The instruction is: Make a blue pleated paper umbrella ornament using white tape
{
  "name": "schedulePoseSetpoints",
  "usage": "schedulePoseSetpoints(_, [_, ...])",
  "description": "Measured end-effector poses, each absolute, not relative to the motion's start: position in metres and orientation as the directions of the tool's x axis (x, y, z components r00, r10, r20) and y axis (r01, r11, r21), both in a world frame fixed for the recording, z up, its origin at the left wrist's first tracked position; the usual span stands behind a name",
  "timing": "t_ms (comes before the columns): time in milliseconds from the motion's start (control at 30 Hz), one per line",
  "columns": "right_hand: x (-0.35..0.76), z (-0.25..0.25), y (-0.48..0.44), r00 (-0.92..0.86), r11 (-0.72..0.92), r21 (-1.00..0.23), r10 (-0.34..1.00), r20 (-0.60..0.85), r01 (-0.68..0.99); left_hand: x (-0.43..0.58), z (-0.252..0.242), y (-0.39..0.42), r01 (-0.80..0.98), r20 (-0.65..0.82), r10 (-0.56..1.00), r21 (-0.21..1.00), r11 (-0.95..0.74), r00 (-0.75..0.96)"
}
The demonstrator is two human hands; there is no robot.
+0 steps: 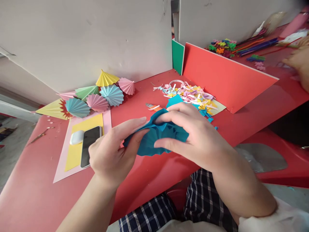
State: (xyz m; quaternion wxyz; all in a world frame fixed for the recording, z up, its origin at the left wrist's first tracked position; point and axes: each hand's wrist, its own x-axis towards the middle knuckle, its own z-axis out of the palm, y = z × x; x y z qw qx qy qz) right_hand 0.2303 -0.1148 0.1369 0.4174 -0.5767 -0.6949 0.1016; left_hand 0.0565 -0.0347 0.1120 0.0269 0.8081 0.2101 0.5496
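Note:
A piece of blue pleated paper (pixel 149 141) is held up over the red table between my two hands, its folds fanned out. My left hand (pixel 111 151) pinches its left end between thumb and fingers. From the right, my right hand (pixel 195 132) grips it, fingers over the upper edge and thumb on the near side. Just behind lie a flat blue paper piece (pixel 174 100) and an orange cutter (pixel 154 107), partly covered by a paper strip. Beyond the right hand is a heap of coloured paper scraps (pixel 190 93).
Folded paper fans (pixel 112 95) stand along the back wall. A phone (pixel 90 146) and a white case (pixel 76 137) lie on yellow and pink sheets at left. A red board (pixel 224 77) divides the table. Someone else's blurred hand (pixel 298 61) is at far right.

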Motion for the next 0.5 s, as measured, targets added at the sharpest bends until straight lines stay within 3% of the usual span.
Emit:
schedulePoseSetpoints(300, [0.2278, 0.1339, -0.113, 0.071, 0.351, -0.617, 0.83, 0.554, 0.704, 0.0549, 0.1193, -0.0404, 0.387, 0.824, 0.391, 0.23, -0.893, 0.41])
schedulePoseSetpoints(433, [0.2298, 0.1392, -0.1163, 0.061, 0.367, -0.684, 0.855, 0.515, 0.63, 0.0544, 0.1187, -0.0382, 0.29, 0.878, 0.282, 0.175, -0.941, 0.387])
schedulePoseSetpoints(500, [0.2304, 0.1419, -0.1183, 0.091, 0.348, -0.724, 0.866, 0.492, 0.596, 0.0517, 0.1173, -0.0369, 0.236, 0.855, 0.323, 0.243, -0.941, 0.407])
